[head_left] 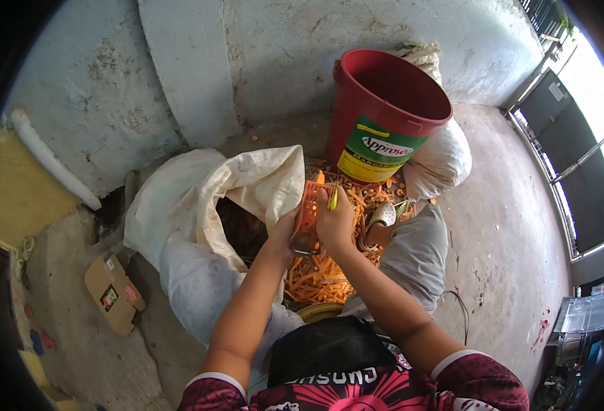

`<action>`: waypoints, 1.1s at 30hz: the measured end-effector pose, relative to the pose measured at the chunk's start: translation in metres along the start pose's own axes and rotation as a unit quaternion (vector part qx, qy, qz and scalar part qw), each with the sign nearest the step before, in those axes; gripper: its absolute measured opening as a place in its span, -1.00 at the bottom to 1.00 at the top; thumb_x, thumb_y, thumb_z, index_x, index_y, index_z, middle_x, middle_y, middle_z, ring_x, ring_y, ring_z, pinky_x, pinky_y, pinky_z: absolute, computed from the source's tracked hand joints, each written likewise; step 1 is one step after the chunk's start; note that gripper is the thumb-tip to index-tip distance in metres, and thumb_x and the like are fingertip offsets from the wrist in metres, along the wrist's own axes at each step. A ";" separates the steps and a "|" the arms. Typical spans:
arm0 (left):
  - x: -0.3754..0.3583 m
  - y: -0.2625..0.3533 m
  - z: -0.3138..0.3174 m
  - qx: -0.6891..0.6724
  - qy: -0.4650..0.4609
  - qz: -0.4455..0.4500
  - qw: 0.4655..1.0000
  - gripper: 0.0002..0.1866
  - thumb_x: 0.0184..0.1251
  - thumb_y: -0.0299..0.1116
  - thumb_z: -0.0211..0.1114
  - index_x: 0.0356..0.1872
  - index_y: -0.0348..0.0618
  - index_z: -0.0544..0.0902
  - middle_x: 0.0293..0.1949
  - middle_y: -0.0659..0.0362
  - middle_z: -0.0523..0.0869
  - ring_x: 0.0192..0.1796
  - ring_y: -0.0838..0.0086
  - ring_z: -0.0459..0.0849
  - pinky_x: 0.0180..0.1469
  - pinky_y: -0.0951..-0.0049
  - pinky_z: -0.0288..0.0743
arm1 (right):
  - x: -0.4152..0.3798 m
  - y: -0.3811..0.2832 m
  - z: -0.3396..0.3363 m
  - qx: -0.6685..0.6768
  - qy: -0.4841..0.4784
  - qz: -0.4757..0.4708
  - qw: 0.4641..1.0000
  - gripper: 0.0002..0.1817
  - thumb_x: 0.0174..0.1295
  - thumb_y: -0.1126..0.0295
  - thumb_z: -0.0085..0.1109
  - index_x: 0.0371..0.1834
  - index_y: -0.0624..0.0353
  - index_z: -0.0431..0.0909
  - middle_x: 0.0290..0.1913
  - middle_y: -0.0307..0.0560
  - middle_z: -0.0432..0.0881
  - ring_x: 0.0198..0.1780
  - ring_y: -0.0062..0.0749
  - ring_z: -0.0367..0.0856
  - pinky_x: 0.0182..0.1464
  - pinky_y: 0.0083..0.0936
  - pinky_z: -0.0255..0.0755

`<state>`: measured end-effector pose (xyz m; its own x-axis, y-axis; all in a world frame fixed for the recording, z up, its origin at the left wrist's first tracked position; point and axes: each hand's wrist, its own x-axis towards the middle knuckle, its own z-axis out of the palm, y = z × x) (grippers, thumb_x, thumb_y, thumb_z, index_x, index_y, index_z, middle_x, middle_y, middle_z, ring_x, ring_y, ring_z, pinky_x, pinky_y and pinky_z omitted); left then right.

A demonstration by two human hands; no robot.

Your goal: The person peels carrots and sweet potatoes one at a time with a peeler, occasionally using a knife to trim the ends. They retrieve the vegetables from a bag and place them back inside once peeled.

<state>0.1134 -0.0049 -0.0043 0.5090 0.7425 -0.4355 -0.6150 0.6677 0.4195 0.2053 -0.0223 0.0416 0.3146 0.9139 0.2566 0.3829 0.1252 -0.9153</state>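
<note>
My left hand (pixel 286 234) is closed around a carrot (pixel 305 240), whose near end shows below the orange netting. An orange mesh piece (pixel 309 209) lies over the carrot between my hands. My right hand (pixel 335 218) is closed on a small tool with a yellow-green part (pixel 333 199), held against the carrot's right side. Beneath my hands, orange peelings (pixel 319 277) cover the ground between my legs. An open white sack (pixel 209 205) stands just left of my left hand, its inside dark.
A red bucket (pixel 360 96) with a green and yellow label stands ahead, beside a filled white sack (pixel 446 161). Flattened cardboard (pixel 115 294) lies at the left. A wall (pixel 281 61) rises behind, and a gate (pixel 569 164) is at the right.
</note>
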 end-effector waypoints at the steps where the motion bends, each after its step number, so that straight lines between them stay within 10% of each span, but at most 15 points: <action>1: 0.002 -0.001 -0.002 0.014 -0.004 -0.004 1.000 -0.73 0.28 -0.18 -0.13 -0.21 -0.06 0.49 -0.37 0.25 0.59 -0.41 0.55 0.56 -0.43 0.54 0.45 | 0.001 0.002 0.000 -0.001 0.006 0.010 1.000 -0.78 0.16 0.34 -0.06 -0.30 0.31 0.39 -0.49 0.12 0.50 -0.43 -0.12 0.50 -0.37 -0.42 0.33; 20: -0.013 -0.011 0.000 0.238 0.009 -0.062 0.969 -0.60 0.29 -0.10 -0.16 -0.15 -0.24 0.42 -0.37 0.18 0.55 -0.41 0.52 0.54 -0.36 0.53 0.46 | 0.094 0.042 -0.012 -0.195 0.184 -0.094 0.959 -0.82 0.01 0.42 -0.03 -0.27 0.10 0.40 -0.47 0.13 0.53 -0.37 0.05 0.50 -0.36 -0.22 0.34; 25: -0.029 0.001 0.019 0.221 0.037 0.025 0.974 -0.58 0.27 -0.06 -0.11 -0.14 -0.25 0.42 -0.35 0.17 0.55 -0.38 0.54 0.54 -0.33 0.54 0.45 | 0.136 0.083 -0.052 -0.237 0.238 0.019 0.942 -0.78 0.05 0.37 -0.06 -0.23 0.17 0.40 -0.42 0.12 0.54 -0.32 0.03 0.50 -0.31 -0.25 0.32; 33: -0.010 0.006 -0.004 0.140 -0.004 -0.027 0.990 -0.60 0.22 -0.07 -0.01 -0.17 -0.25 0.41 -0.41 0.17 0.54 -0.46 0.53 0.55 -0.41 0.58 0.48 | 0.114 0.075 -0.039 0.135 0.184 0.051 0.972 -0.81 0.18 0.37 -0.09 -0.35 0.31 0.41 -0.56 -0.27 0.42 -0.57 -0.62 0.26 -0.49 -0.58 0.20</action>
<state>0.1025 -0.0089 -0.0002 0.5428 0.7047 -0.4569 -0.3955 0.6945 0.6011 0.3039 0.0763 0.0149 0.6475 0.7330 0.2086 0.1079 0.1828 -0.9772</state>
